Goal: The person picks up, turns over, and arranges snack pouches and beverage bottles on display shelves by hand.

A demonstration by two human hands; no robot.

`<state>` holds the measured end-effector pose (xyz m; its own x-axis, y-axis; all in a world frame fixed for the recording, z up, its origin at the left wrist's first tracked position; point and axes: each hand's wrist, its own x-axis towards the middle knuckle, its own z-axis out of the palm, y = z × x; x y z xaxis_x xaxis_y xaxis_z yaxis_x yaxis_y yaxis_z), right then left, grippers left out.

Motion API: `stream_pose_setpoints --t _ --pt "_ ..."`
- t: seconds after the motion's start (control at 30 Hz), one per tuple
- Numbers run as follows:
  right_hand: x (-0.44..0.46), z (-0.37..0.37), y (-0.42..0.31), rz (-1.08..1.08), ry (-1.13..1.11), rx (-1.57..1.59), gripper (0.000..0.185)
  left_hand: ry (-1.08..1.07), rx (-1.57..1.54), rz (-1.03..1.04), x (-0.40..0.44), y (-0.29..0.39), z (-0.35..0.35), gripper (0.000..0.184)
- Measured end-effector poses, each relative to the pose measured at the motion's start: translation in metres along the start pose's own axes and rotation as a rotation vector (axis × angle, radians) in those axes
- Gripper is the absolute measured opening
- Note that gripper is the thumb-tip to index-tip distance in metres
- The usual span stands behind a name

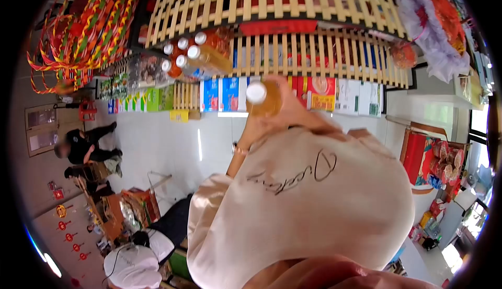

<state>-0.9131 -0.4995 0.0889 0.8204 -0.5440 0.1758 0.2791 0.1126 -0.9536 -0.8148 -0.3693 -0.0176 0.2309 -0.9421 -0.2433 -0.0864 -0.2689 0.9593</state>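
Observation:
A bottle of amber liquid with a white cap is held upright in front of my chest, its cap towards the camera. My right hand wraps round its right side with the fingers closed. Against the lower left side of the bottle is my left hand, its fingers closed about it and partly hidden behind it. A bracelet or watch circles my left wrist. Just beyond, several more white-capped bottles stand on the slatted shelf, some with amber and some with reddish contents.
Blue boxes and a red-and-yellow pack line the lower shelf. Woven colourful baskets hang at upper left. One person in dark clothes is at far left; another in a white top is at lower left, by a cluttered table.

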Motion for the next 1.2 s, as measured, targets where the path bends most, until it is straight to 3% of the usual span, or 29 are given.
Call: stream_pose_setpoints --t 0.1,0.23,0.3,0.33,0.47,0.6,0.73,0.83,0.87,1.0,1.1,1.2 --pt "-0.009 -0.005 -0.023 -0.245 -0.184 -0.418 0.081 0.011 -0.175 0.041 -0.009 0.014 0.001 0.075" --pt "-0.011 -0.002 -0.047 -0.251 -0.321 -0.336 0.083 0.067 -0.394 0.155 -0.016 0.048 0.011 0.077" --pt "-0.002 0.000 -0.051 -0.239 -0.384 -0.226 0.085 0.163 -0.528 0.240 -0.021 0.066 0.023 0.078" --pt "0.000 0.001 -0.059 -0.133 -0.451 -0.196 0.088 0.225 -0.580 0.288 -0.027 0.076 0.027 0.079" --pt "-0.001 0.020 -0.065 -0.138 -0.441 -0.076 0.090 0.506 -0.721 0.516 -0.032 0.108 0.043 0.081" --pt "-0.018 0.042 -0.044 -0.139 -0.282 -0.082 0.097 0.853 -0.517 0.633 -0.041 0.120 0.041 0.083" --pt "-0.038 0.071 -0.039 -0.060 -0.050 -0.220 0.092 1.163 0.181 0.432 -0.058 0.110 0.022 0.090" --pt "-0.039 0.076 -0.020 0.007 0.105 -0.024 0.076 1.143 0.543 0.343 -0.077 0.129 0.027 0.086" --pt "-0.044 0.079 -0.026 -0.018 0.143 0.100 0.061 1.068 0.556 0.358 -0.084 0.136 0.028 0.085" --pt "-0.072 0.073 -0.032 0.067 0.374 0.439 0.050 0.767 0.646 0.349 -0.117 0.162 0.033 0.089" --pt "-0.094 0.059 -0.030 -0.007 0.354 0.504 0.052 0.517 0.492 0.455 -0.134 0.160 0.023 0.088" --pt "-0.123 0.044 -0.032 0.077 0.264 0.680 0.067 0.215 0.147 0.410 -0.136 0.139 0.021 0.086"
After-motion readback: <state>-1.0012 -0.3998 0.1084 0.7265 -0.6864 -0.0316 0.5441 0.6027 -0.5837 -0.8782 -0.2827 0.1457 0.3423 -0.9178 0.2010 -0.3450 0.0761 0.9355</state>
